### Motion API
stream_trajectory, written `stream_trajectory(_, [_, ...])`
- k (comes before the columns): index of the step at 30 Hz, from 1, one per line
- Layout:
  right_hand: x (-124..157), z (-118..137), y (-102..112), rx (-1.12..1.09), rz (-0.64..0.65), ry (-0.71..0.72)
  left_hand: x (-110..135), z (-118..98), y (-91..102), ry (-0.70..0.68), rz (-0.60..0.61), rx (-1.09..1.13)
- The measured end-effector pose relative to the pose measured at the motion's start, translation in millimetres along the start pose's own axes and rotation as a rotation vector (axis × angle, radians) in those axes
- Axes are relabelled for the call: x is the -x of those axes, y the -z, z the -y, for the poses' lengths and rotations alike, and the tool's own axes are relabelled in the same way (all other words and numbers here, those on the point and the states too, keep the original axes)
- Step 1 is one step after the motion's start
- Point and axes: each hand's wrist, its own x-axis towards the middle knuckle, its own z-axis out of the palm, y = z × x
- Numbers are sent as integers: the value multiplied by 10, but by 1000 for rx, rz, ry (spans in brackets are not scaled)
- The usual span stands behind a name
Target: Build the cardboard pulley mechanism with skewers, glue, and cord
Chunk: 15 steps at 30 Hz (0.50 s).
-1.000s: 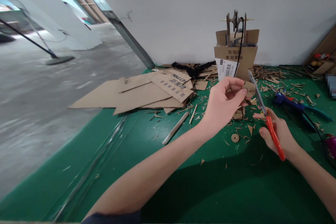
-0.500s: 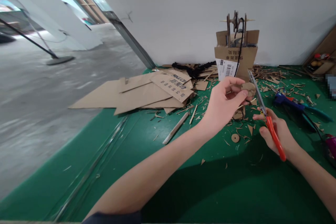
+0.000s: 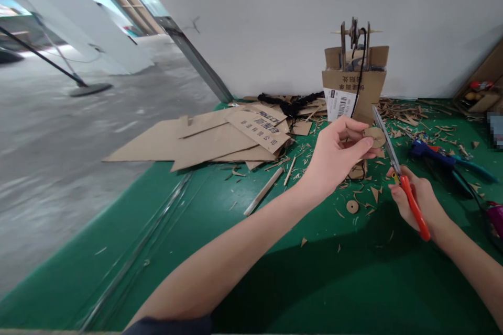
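Observation:
Between the thumb and fingers of my left hand (image 3: 342, 147) is a small round cardboard disc (image 3: 378, 137). My right hand (image 3: 417, 196) is closed round the orange handles of a pair of scissors (image 3: 411, 201). Their blades point up and away, right beside the disc's right edge. Another cardboard disc (image 3: 352, 207), with a hole in its middle, lies on the green table below my hands. Behind the held disc stands a cardboard box (image 3: 353, 84) with a wheel (image 3: 354, 34) on a stick axle and a black cord hanging down its front.
Flat cardboard sheets (image 3: 231, 138) are stacked at the left, with a black cord bundle (image 3: 291, 106) behind them. A pale stick (image 3: 263, 192) lies on the green table (image 3: 251, 267). Cardboard scraps surround my hands. A dark blue tool (image 3: 422, 151) lies at the right.
The disc has turned in my left fingers and now looks rounder; a thin strip by it no longer shows. The scissors and my right hand shifted slightly right, with its fingers drawn in closer.

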Motion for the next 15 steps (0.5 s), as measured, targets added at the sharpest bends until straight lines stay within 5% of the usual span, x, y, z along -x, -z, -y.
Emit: stream_trajectory(15, [-1, -136, -48, -295, 35, 121, -6, -23, -9, 20, -74, -3])
